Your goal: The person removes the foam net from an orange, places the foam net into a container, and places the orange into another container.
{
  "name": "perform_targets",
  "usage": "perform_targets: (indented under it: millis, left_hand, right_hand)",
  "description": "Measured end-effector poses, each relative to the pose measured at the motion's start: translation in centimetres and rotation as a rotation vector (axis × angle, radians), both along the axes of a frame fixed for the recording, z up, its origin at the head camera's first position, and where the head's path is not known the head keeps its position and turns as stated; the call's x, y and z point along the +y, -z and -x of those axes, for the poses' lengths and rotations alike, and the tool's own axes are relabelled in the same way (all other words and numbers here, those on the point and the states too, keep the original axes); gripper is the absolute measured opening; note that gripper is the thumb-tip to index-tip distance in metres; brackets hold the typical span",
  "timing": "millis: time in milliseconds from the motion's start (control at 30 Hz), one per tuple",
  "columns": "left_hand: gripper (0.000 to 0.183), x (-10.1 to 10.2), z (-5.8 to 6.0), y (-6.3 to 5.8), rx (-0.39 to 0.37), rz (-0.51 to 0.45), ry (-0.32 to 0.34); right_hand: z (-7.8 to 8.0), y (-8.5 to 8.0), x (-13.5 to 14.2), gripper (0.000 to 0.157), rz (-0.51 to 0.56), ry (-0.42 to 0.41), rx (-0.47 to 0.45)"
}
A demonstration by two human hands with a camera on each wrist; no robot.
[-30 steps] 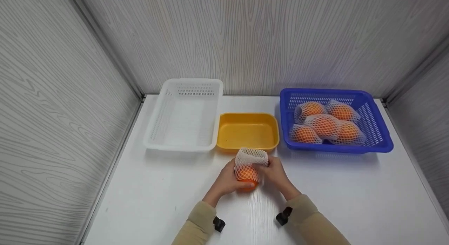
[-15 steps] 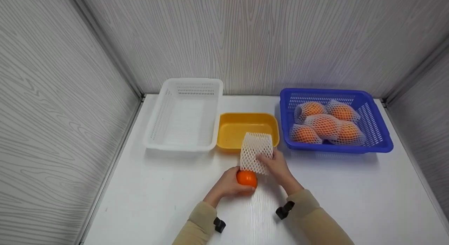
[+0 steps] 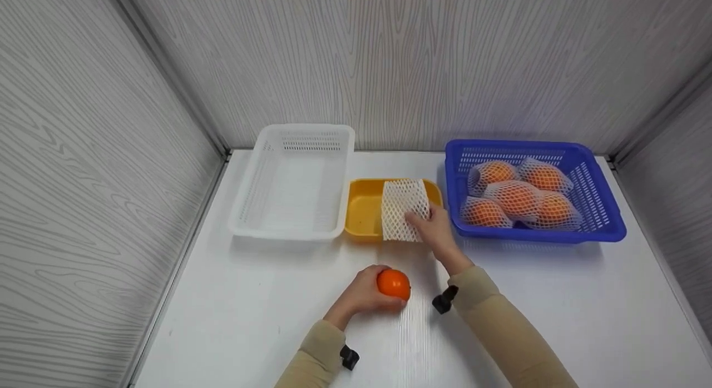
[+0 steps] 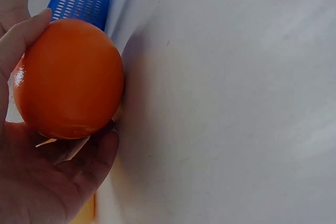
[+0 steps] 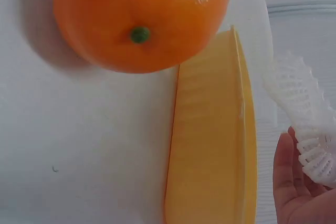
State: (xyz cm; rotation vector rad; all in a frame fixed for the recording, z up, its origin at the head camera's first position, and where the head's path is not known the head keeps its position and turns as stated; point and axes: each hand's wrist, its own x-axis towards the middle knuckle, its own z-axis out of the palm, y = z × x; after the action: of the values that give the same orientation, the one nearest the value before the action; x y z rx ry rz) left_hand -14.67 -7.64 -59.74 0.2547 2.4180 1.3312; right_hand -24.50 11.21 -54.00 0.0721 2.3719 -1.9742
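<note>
Head view: left hand (image 3: 368,292) curled round a bare orange (image 3: 394,284), near centre, thumb on its near side, fingers round the far side, right side uncovered. Right hand (image 3: 435,229) pinches a white foam net (image 3: 401,207) by its right edge, thumb on top; net is off the fruit, held at the yellow tray (image 3: 364,207) and overlapping its near rim from above. Contact between net and tray: can't tell.

Risks, my guess: net let go right here could drape over the near rim or drop on the near side, since part of it hangs past the rim. Light foam might also snag on the fingers. Orange looks smooth and round, so a loosened left grip could let it roll right, where nothing blocks it. Knocking the tray could slide it.

Surface: white table (image 3: 256,310), glossy, light streaks near the middle; right wrist view shows a small dark curl (image 5: 55,169) on it. White basket (image 3: 303,193) far left, tray beside it, blue basket (image 3: 534,234) far right with netted oranges (image 3: 514,198).

Room: booth-like, pale wood-grain panels left (image 3: 94,182), far (image 3: 400,71) and right (image 3: 678,138), with a grey strip (image 3: 162,65) in the far-left corner.
</note>
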Motion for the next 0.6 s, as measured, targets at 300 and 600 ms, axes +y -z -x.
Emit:
perform_targets:
  millis: [300,600]
  left_hand:
    - [0.075,-0.1,-0.1,0.0,0.000,-0.029,-0.006]
    - [0.076,0.0,0.0,0.0,-0.002,-0.031,0.002]
  right_hand:
    - [3.0,0.4,-0.8,0.037,-0.151,0.017,-0.010]
    - [4.4,1.2,-0.8,0.046,-0.227,-0.033,-0.161]
